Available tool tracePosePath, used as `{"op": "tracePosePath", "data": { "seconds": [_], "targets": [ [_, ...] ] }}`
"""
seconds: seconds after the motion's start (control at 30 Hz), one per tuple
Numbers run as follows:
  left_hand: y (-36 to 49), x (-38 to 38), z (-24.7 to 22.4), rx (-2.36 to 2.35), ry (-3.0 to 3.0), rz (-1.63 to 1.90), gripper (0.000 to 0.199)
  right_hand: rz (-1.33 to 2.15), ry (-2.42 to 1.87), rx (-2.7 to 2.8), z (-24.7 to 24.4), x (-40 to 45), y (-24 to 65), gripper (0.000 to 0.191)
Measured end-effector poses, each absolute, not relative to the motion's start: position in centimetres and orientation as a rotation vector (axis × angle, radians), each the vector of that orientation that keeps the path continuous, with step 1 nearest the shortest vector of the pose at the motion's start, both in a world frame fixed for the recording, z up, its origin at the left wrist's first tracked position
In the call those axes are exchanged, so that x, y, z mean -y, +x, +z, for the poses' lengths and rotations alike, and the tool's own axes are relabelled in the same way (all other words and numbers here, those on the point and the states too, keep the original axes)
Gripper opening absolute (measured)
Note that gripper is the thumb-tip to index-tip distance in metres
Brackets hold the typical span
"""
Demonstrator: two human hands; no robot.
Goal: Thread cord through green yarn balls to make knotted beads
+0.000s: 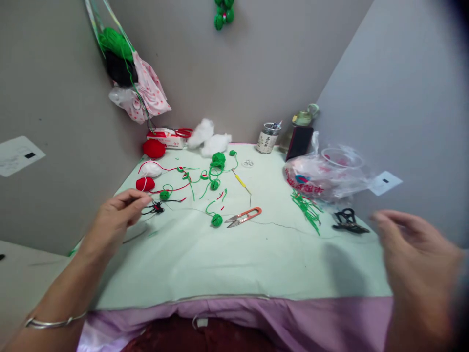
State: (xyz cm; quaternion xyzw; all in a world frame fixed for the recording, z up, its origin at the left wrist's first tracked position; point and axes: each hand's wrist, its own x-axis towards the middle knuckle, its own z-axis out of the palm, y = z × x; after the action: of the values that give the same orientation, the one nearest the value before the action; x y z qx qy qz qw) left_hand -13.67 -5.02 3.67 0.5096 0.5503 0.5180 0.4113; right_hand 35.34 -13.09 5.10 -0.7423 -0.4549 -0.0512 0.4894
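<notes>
One thin thread [286, 226] crosses the counter [205, 259] by the scissors [245, 216], the left hand [116, 217] pinching it, grip closed; the right hand [421, 259] is blurred, its grip impossible to tell.

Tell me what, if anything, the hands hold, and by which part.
The left hand appears to pinch a thin thread near its left end, between thumb and fingertip; it runs toward the right hand, whose grip is too blurred to tell.

ok so your head cam looks forward and down over the table [220, 259] from fairly close, right edge's dark, maybe lens rim
</notes>
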Motion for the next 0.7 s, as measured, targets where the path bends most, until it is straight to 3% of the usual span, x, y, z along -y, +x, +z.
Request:
{"op": "tracePosePath", "data": {
  "seconds": [0.17, 0.3, 0.37, 0.53, 0.7],
  "targets": [
    [-7.2, 6.7, 4.0, -1.237, 1.43, 1.077, 0.021, 0.763, -1.426, 1.499, 6.6, 10.4, 23.2, 0.031],
    [-4.0, 7.7, 4.7, -1.105, 1.48, 0.978, 0.02, 1.098, -1.185, 1.722, 6.2, 9.6, 15.9, 0.027],
    [-3.6, 7.8, 4.8, -1.075, 1.487, 0.95, 0.02, 1.137, -1.148, 1.768, 5.7, 9.5, 14.7, 0.018],
    [-6.3, 6.7, 4.2, -1.186, 1.43, 1.052, 0.02, 1.115, -1.265, 1.676, 4.9, 9.9, 18.4, 0.023],
    [-12.3, 5.2, 3.5, -1.426, 1.308, 1.314, 0.022, 0.697, -1.654, 1.57, 3.7, 11.6, 26.6, 0.029]
  ]
}}
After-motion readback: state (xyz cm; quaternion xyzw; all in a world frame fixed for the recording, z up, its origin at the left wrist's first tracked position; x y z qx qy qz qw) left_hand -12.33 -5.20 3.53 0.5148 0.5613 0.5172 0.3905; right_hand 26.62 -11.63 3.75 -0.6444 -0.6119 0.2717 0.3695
